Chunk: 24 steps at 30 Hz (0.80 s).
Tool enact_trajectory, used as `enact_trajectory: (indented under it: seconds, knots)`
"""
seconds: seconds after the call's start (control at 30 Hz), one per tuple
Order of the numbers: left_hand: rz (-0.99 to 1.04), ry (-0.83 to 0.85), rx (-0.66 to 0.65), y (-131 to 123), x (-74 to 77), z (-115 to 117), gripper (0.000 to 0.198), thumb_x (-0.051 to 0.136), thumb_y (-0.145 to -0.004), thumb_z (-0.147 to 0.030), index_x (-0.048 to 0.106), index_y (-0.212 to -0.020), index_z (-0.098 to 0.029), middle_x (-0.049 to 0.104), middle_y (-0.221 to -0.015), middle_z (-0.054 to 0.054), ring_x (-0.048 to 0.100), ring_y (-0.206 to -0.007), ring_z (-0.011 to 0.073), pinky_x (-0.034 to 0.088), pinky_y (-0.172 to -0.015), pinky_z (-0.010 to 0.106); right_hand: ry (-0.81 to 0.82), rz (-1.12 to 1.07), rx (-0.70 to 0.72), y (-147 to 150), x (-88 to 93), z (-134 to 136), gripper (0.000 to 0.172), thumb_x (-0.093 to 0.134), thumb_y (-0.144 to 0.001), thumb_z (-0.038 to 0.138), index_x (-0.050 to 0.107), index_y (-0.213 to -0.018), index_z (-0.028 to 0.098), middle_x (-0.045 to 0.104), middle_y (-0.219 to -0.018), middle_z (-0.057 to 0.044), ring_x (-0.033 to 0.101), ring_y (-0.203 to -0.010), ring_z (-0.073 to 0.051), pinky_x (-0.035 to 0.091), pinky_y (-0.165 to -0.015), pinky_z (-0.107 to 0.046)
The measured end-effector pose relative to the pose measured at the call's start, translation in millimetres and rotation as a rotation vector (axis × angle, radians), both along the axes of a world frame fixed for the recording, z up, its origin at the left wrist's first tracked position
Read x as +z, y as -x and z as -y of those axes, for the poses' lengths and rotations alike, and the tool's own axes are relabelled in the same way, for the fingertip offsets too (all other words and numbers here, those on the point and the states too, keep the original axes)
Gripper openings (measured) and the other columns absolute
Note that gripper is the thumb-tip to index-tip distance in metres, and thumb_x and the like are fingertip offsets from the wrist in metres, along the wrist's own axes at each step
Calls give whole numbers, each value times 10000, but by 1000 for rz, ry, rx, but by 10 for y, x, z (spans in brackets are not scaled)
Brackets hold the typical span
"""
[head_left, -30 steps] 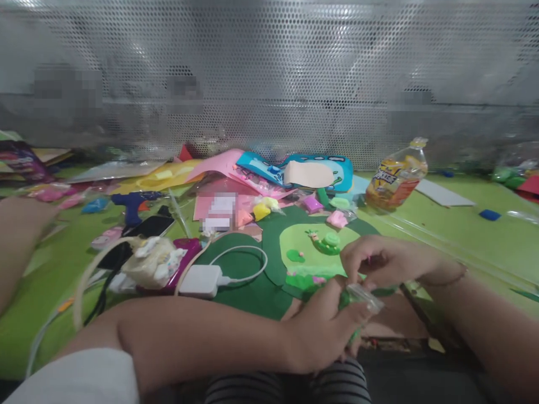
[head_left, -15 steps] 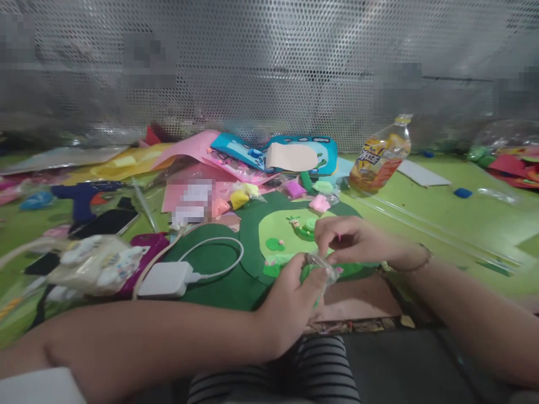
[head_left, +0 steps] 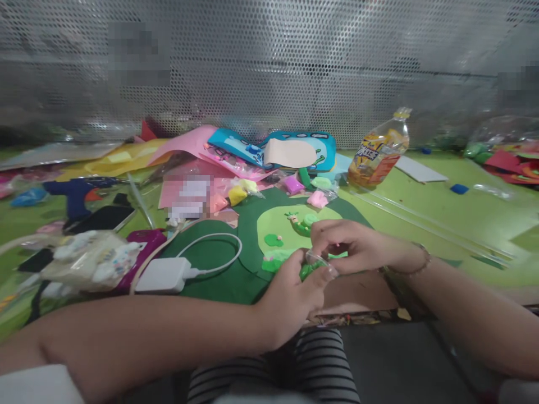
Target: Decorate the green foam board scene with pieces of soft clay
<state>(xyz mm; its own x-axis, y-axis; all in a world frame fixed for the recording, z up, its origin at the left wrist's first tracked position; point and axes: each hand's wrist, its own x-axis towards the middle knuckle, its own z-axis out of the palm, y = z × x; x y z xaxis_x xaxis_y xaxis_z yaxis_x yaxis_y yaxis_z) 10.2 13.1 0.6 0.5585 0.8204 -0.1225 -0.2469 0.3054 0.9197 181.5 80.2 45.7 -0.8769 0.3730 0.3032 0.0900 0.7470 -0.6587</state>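
Observation:
My left hand (head_left: pixel 283 306) is closed around a small clear plastic bag of green clay (head_left: pixel 309 270), near the table's front edge. My right hand (head_left: pixel 362 246) is at the bag's mouth with thumb and fingers bent in; whether it pinches the plastic is partly hidden by the fingers. Just beyond the hands lies a dark green paper cutout (head_left: pixel 250 210) with a light green shape (head_left: pixel 265 221) on top. That shape bears a green clay snail-like figure (head_left: pixel 300 223), a round green clay piece (head_left: pixel 273 240) with a pink dot, and a pale green strip (head_left: pixel 273 261).
Small bags of pink clay (head_left: pixel 318 198), purple clay (head_left: pixel 292 184) and yellow clay (head_left: pixel 238 195) lie behind the cutout. A labelled plastic bottle (head_left: pixel 377 154) stands back right, near clear sticks (head_left: pixel 438 224). Leftward are a white charger (head_left: pixel 164 275), phone (head_left: pixel 103 219) and blue glue gun (head_left: pixel 73 196).
My right hand has come slightly down and closer over the bag in my left hand. More of the green clay shows between the fingers. The view has shifted a little.

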Motion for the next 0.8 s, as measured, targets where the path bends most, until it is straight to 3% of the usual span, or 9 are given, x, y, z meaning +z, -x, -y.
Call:
enact_trajectory:
  seconds: [0.17,0.33,0.43,0.6,0.8]
  knots:
    - [37,34,-38,-9,-21,7,430,571,-760,-553,388,-925,-200,299,-477,-135,259,-355,17,212,-344,136,-89,102,-14,34,55,78,8,526,-815,144,524,-807,144,442,-732,-9,401,-670,-91,357,-594,-192]
    - [45,-3,-31,-9,-20,-14,424,537,-780,-564,420,-946,-193,330,-476,-122,276,-354,24,219,-338,145,-149,19,-66,2,59,36,51,520,-787,102,530,-778,151,460,-692,3,397,-623,-78,337,-555,-184]
    - [24,-19,7,-9,-25,-15,417,521,-785,-574,423,-921,-192,353,-487,-113,287,-350,26,222,-337,155,-118,-27,-62,-29,35,-13,53,537,-817,130,584,-839,142,498,-691,-2,420,-606,-71,341,-540,-180]
    - [-33,-2,-20,-1,-80,21,427,492,-790,-594,418,-910,-191,345,-481,-113,294,-354,30,239,-359,167,-12,114,15,-19,64,16,99,572,-843,217,619,-864,133,511,-685,-5,425,-626,-73,348,-565,-185]
    - [-7,-4,-27,-4,-22,-20,392,490,-805,-565,399,-903,-196,344,-481,-120,290,-352,28,235,-360,161,-67,91,-26,-39,27,-8,137,539,-866,251,614,-853,137,501,-678,-3,418,-608,-72,340,-555,-185]
